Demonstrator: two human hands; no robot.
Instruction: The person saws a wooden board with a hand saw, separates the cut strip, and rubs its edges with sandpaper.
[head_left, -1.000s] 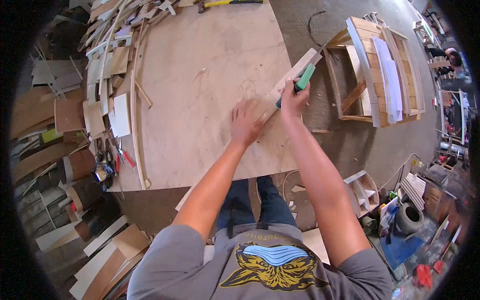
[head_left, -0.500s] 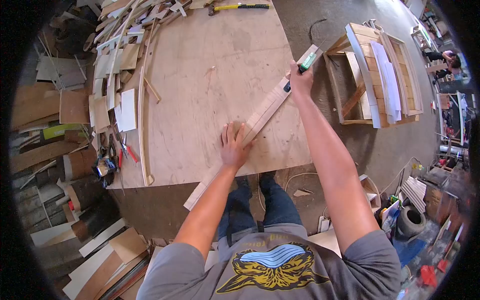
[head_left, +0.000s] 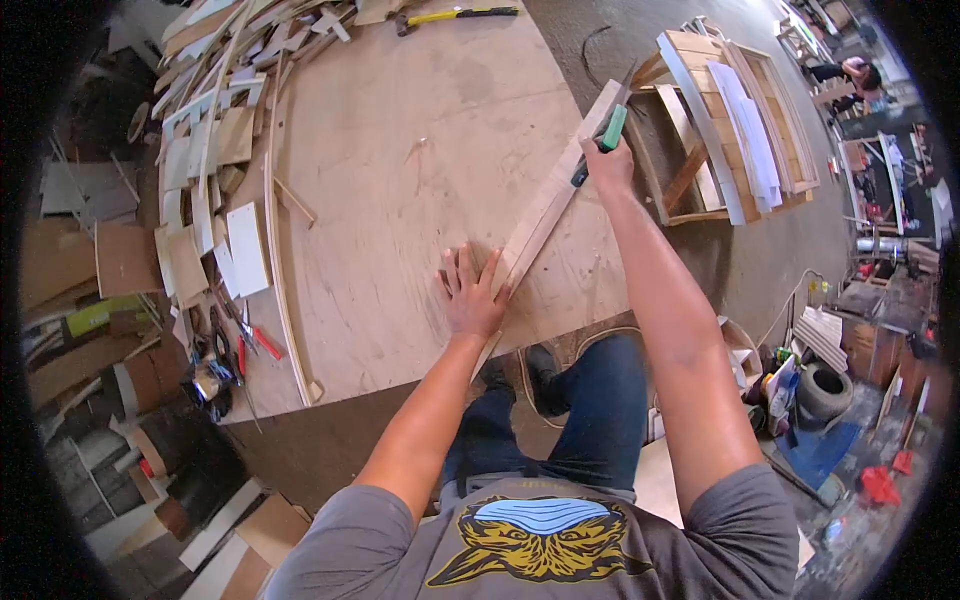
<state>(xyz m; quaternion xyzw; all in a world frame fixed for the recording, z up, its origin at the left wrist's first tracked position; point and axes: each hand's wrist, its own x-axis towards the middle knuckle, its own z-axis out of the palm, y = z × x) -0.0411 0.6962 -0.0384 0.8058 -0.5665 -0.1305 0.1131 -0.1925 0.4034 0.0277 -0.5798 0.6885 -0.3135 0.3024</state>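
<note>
A long pale wooden board [head_left: 548,215] lies slantwise across the plywood tabletop [head_left: 380,200]. My left hand [head_left: 474,302] is spread flat at the board's lower part, its thumb side against the wood and its other fingers on the tabletop. Near the board's far end, my right hand [head_left: 608,168] is wrapped around the green and black handle of what looks like a hand saw [head_left: 614,128]. Its thin blade points away from me, beside the board's far end. My palm hides part of the handle.
A yellow-handled hammer [head_left: 460,14] lies at the tabletop's far edge. Wood offcuts [head_left: 215,150] are heaped on the left, with red-handled pliers [head_left: 266,343] nearer me. A wooden frame [head_left: 700,130] stands on the floor to the right. Another person [head_left: 855,80] is far right.
The board now lies at a steeper angle, with its near end swung rightward. The saw's handle has turned more upright in my right hand. My left fingers are spread wider, and my legs have shifted.
</note>
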